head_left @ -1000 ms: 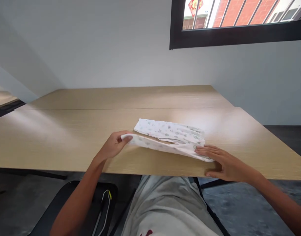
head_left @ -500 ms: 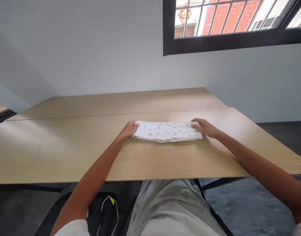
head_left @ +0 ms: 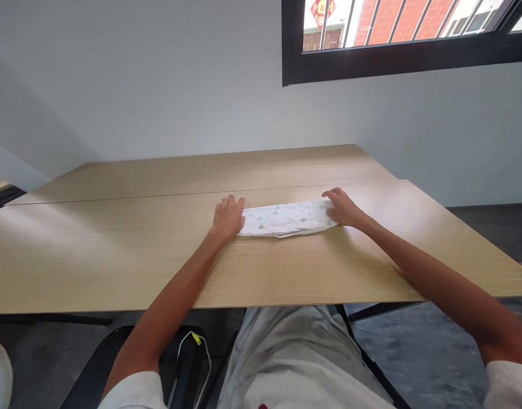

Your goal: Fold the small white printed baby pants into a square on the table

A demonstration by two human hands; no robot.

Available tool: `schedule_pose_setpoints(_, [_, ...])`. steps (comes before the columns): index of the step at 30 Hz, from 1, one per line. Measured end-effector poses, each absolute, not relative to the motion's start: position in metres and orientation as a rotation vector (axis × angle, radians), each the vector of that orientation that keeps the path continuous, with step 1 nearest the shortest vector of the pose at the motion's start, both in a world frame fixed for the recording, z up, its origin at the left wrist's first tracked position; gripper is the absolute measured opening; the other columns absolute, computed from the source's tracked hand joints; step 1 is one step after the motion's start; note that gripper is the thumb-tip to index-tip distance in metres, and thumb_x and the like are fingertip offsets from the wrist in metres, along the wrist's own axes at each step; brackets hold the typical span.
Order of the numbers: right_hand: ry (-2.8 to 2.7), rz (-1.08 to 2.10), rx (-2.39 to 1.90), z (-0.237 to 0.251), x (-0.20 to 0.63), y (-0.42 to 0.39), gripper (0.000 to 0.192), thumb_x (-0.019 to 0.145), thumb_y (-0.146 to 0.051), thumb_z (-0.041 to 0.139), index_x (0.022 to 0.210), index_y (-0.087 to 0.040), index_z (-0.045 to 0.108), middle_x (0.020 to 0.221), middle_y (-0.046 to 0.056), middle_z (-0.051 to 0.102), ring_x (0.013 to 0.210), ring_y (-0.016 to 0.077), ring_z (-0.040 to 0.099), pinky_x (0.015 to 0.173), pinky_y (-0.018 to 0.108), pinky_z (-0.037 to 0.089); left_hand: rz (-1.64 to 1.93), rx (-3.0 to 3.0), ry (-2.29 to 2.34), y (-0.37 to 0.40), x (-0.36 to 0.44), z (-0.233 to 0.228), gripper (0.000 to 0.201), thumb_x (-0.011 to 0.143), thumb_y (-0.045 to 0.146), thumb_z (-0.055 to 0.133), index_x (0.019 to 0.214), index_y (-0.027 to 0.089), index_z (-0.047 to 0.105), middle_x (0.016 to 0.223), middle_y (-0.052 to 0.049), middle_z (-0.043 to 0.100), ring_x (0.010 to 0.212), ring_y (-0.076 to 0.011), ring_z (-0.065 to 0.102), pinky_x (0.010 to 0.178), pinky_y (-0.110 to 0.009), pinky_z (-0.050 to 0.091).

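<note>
A folded white cloth [head_left: 282, 218] with a small printed pattern forms a long narrow strip on the light wooden table in front of me. At its left end lies my left hand [head_left: 229, 217], back upward, fingers stretched out and slightly apart against the cloth. My right hand [head_left: 345, 209] grips the right end, its thumb on the fabric and its index finger reaching out above. The right end appears a little raised, with a shadow beneath it. Both ends of the cloth are partly hidden by my hands.
The wooden table [head_left: 116, 255] has a seam running across it and meets the wall behind. A dark-framed window [head_left: 371, 62] is at upper right. Below the near edge are a black chair or bag [head_left: 116, 363] and a white cable [head_left: 208, 363].
My left hand has gone from pinching the cloth's left end to lying stretched over it. The right hand has shifted slightly inward and up, and less of the cloth shows.
</note>
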State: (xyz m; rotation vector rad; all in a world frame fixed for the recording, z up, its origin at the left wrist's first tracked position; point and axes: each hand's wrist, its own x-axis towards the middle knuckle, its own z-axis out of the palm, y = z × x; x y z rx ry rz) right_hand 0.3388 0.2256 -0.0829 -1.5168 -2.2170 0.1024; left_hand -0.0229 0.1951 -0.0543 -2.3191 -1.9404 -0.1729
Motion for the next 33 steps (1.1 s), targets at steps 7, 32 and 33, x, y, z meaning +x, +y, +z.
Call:
schedule_pose_setpoints(7, [-2.407,0.107,-1.004,-0.086,0.277,0.202,0.007,0.091,-0.018,0.058,0.091,-0.016,0.065,0.106,0.011,0.061,0.086,0.0232,0.059,0.076,0.034,0.048,-0.335,-3.211,-1.202,0.197,0.051,-0.085,0.049,0.098,0.04,0.051,0.14,0.015,0.05,0.148,-0.015,0.046,0.138,-0.0276,0.042,0.116,-0.041,0.033])
schedule_pose_setpoints(32, [-2.931,-0.108,-0.857,-0.067,0.301,0.181,0.009,0.09,-0.012,0.053,0.088,-0.016,0.061,0.093,0.006,0.058,0.058,0.0125,0.041,0.056,0.027,0.019,-0.655,-3.286,-1.048,0.193,0.039,-0.088,0.013,0.09,0.03,0.057,0.084,0.018,0.056,0.106,-0.009,0.063,0.1,-0.0226,0.059,0.092,-0.036,0.046])
schedule_pose_setpoints(33, [-2.925,-0.054,-0.861,-0.065,0.301,0.181,0.007,0.09,-0.013,0.055,0.087,-0.016,0.06,0.092,0.005,0.058,0.057,0.0121,0.041,0.055,0.027,0.02,-0.674,-3.295,-1.034,0.193,0.039,-0.088,0.014,0.089,0.03,0.057,0.082,0.018,0.055,0.11,-0.009,0.062,0.103,-0.0231,0.059,0.093,-0.036,0.046])
